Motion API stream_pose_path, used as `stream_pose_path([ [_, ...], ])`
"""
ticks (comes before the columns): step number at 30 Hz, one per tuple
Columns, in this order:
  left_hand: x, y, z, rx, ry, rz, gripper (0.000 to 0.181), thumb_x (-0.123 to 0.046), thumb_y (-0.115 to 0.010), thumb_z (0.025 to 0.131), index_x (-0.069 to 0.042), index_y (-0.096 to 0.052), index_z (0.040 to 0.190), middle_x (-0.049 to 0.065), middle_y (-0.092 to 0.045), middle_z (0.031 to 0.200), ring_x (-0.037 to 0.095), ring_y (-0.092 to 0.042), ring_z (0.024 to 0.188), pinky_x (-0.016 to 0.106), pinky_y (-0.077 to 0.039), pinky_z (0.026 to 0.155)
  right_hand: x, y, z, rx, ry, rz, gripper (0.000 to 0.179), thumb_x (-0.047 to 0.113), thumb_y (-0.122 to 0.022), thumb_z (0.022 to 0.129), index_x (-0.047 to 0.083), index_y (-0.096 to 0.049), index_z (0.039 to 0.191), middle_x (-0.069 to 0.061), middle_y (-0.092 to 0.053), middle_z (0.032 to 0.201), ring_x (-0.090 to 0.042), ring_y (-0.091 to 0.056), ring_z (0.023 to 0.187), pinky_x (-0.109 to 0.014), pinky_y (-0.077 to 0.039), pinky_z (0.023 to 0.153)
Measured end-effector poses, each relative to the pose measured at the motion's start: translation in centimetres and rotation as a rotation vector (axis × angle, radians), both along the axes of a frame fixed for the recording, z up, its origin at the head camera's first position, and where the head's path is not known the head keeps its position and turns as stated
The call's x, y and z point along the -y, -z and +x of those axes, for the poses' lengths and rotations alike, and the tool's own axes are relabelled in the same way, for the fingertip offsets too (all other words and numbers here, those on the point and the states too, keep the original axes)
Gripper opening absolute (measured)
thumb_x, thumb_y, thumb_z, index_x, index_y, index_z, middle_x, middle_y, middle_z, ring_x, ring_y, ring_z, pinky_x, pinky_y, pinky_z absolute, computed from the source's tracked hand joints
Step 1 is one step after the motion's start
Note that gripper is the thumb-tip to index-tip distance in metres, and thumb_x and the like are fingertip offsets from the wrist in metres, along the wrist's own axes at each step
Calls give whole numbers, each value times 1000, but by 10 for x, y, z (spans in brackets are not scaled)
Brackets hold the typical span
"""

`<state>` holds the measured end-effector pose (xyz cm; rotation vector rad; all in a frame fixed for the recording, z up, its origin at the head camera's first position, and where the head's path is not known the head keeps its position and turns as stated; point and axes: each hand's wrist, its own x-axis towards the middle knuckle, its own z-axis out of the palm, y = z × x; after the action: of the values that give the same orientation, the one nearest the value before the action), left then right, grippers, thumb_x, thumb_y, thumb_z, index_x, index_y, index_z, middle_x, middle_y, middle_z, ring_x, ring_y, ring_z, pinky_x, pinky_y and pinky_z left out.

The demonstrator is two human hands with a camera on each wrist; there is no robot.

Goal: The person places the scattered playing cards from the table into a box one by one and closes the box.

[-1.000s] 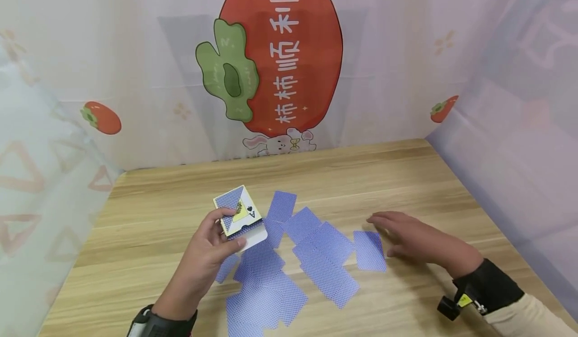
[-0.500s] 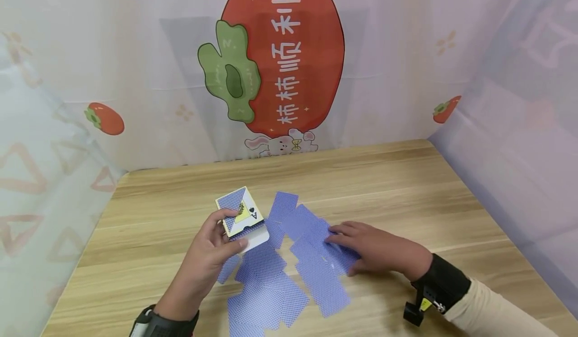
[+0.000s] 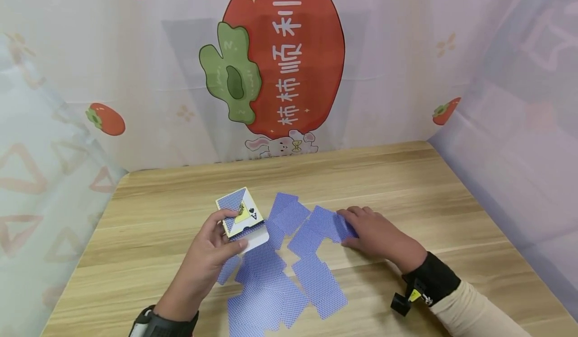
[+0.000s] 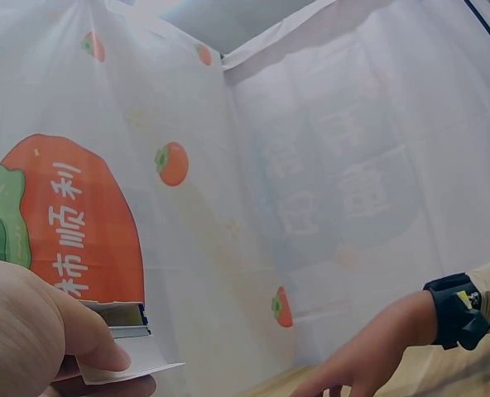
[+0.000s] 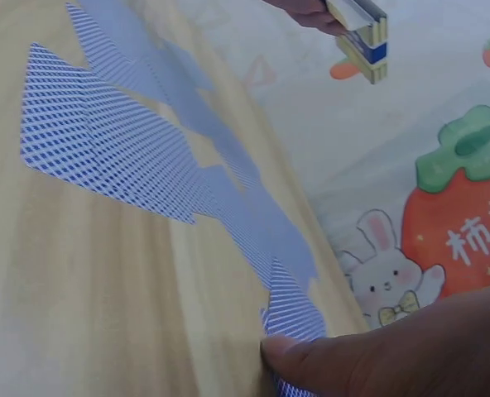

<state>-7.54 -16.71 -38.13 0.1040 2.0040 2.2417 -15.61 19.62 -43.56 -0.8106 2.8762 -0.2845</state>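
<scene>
Gathering the cards (image 3: 271, 287) seems my step: left grip (image 3: 205, 254) clasping the card box (image 3: 247, 219), right grip (image 3: 378, 235) touching cards right of it, whether pinching I can't tell; squaring them likely next.

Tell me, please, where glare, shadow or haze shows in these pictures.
Head view: pale glare on the lower playing cards, a soft shadow on the table beside the right hand; left wrist view: a blown-out bright spot at the top edge; right wrist view: crisp pattern on the nearer cards, washed-out on those behind.
</scene>
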Motion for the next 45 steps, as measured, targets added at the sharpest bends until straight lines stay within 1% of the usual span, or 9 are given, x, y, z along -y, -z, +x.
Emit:
stream_pose_path([
  [4, 0, -2, -1, 11, -1, -14, 64, 10, -66, 88, -5, -35, 142, 27, -36, 146, 17, -58, 120, 25, -55, 90, -8, -4, -2, 42, 26, 2, 66, 29, -79, 89, 6, -50, 145, -19, -57, 136, -38, -55, 123, -56, -49, 98],
  [8, 0, -3, -2, 13, 3, -18, 64, 10, -66, 88, -4, -35, 142, 27, -36, 146, 16, -58, 120, 26, -55, 91, -12, -12, -1, 94, 64, 15, 66, 20, -81, 85, 6, -53, 143, -17, -60, 127, -33, -58, 111, -49, -53, 90],
  [13, 1, -3, -2, 11, 13, -7, 63, 10, -66, 89, -5, -35, 141, 27, -34, 148, 16, -57, 121, 25, -55, 92, -15, -18, 0, 154, 89, 35, 69, 18, -83, 79, 9, -55, 141, -15, -60, 117, -29, -56, 102, -45, -53, 83],
  [25, 3, -1, -2, 15, 13, -1, 63, 10, -66, 89, -6, -36, 141, 27, -34, 147, 16, -57, 121, 25, -55, 92, -16, -20, 5, 272, 117, 3, 76, 18, -84, 73, 10, -53, 142, -12, -55, 112, -26, -50, 99, -42, -50, 79],
  [30, 4, 0, -2, 13, 18, -13, 63, 10, -66, 89, -6, -36, 142, 27, -34, 148, 18, -56, 123, 25, -54, 92, -16, -21, 10, 322, 146, -62, 78, 15, -86, 72, 6, -52, 142, -14, -52, 114, -28, -50, 100, -43, -52, 81],
  [33, 4, 1, -1, 15, 19, -21, 64, 9, -67, 89, -6, -35, 142, 27, -34, 149, 19, -55, 124, 25, -54, 92, -16, -20, 12, 327, 149, -90, 76, 13, -87, 72, 4, -53, 140, -14, -51, 115, -28, -50, 103, -44, -53, 82],
  [37, 4, 1, -1, 26, 12, -23, 64, 9, -67, 88, -7, -36, 142, 25, -34, 149, 19, -55, 124, 25, -54, 92, -17, -18, 10, 317, 144, -82, 74, 13, -85, 74, 2, -51, 140, -15, -57, 119, -28, -55, 103, -46, -54, 83],
  [41, 4, 0, -1, 33, 8, -21, 65, 9, -68, 88, -6, -36, 143, 26, -35, 149, 21, -54, 123, 25, -54, 91, -18, -16, 7, 334, 164, -74, 69, 15, -79, 84, 1, -46, 143, -17, -62, 124, -28, -60, 106, -49, -54, 87],
  [45, 3, -1, 0, 38, 3, -22, 65, 9, -68, 88, -6, -35, 143, 26, -35, 148, 25, -52, 124, 25, -54, 91, -20, -17, 6, 322, 174, -84, 60, 15, -68, 94, -3, -40, 144, -23, -61, 129, -33, -61, 113, -53, -53, 91],
])
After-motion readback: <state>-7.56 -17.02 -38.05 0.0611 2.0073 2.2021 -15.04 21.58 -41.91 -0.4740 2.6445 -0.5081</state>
